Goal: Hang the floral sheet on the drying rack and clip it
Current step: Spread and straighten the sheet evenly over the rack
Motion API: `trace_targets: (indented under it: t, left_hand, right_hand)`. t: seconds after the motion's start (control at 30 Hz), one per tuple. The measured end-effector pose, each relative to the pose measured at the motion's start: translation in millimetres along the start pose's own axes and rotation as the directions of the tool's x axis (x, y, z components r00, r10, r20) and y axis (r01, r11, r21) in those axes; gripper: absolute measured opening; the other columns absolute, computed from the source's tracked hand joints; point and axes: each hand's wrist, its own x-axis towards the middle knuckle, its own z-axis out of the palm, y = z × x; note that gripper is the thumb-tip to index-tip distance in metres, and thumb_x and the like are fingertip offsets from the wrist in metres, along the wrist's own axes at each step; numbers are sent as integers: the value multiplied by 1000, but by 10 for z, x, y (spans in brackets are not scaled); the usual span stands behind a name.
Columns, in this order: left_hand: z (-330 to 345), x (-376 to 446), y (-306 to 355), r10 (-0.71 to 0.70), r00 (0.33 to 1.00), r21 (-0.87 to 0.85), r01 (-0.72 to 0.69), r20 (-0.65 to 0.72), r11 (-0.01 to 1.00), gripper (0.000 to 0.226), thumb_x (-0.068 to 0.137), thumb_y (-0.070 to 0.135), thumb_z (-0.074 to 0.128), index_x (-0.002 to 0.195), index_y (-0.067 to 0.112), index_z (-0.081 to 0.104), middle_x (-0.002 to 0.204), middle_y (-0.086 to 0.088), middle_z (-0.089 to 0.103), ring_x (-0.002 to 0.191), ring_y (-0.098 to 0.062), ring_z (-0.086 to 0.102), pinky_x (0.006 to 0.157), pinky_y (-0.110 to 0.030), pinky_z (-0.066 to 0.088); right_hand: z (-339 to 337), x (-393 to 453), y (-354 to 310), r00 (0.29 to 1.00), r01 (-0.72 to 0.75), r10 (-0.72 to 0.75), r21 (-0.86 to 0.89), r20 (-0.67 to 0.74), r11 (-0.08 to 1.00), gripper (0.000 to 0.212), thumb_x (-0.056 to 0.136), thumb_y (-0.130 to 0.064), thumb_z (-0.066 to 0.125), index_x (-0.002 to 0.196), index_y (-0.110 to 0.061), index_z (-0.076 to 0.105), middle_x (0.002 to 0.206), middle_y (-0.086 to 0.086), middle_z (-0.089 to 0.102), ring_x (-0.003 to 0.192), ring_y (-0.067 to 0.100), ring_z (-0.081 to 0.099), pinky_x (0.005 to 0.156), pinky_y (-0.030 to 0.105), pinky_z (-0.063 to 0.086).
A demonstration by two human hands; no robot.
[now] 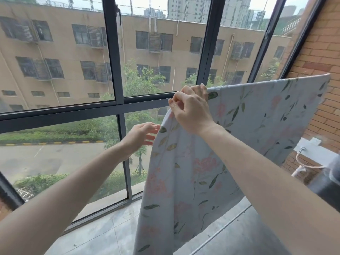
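My right hand (191, 109) pinches the top edge of the floral sheet (230, 144), which hangs before the window (117, 100). My left hand (141, 135), fingers spread, reaches its side edge.

- 1 floral sheet (239, 144), hanging at right
- 2 bare hands: 1 left hand (140, 134) near the sheet's left edge, 1 right hand (191, 109) at its top
- 1 window frame (112, 70), far
- 1 brick wall (320, 48), right
- 1 wall tap (301, 150), right
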Motion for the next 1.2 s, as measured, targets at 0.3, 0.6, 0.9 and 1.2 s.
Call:
trace_targets:
  t: [0.3, 0.6, 0.9, 1.2]
  left_hand:
    - [70, -314, 117, 233, 972, 507, -196, -10, 840, 16, 98, 33, 70, 114, 32, 73, 105, 17, 74, 92, -4, 71, 83, -37, 63]
    - [139, -188, 859, 491, 867, 639, -332, -82, 694, 41, 93, 41, 68, 132, 30, 63, 117, 21, 69, 100, 1, 68, 94, -35, 57]
    - [765, 222, 1396, 427, 885, 919, -311, 187, 242, 78, 92, 42, 66, 158, 19, 31, 152, -5, 45, 134, -28, 47, 106, -43, 47]
    - [1497, 672, 1506, 405, 893, 966, -248, 196, 78, 72, 90, 51, 58, 149, 14, 40, 146, -9, 46, 133, -32, 44, 115, -48, 33]
  right_hand:
    - [-106, -73, -6, 998, 58, -60, 54, 26, 997, 22, 102, -38, 53, 105, -25, 71, 109, -12, 59, 125, 18, 46, 128, 44, 1]
    - [-492, -40, 591, 972, -231, 226, 77, 63, 970, 38, 107, -32, 47, 144, -28, 56, 152, -6, 51, 147, 16, 35, 122, 38, 27]
    - [-990, -200, 1044, 948, -218, 220, -35, 229, 975, 60, 98, -17, 54, 155, -30, 42, 163, -11, 36, 149, 13, 34, 122, 36, 29]
    - [-1318, -877, 2146, 849, -411, 425, -112, 313, 905, 63, 101, -17, 55, 158, -30, 32, 165, -10, 27, 150, 17, 31, 118, 37, 34]
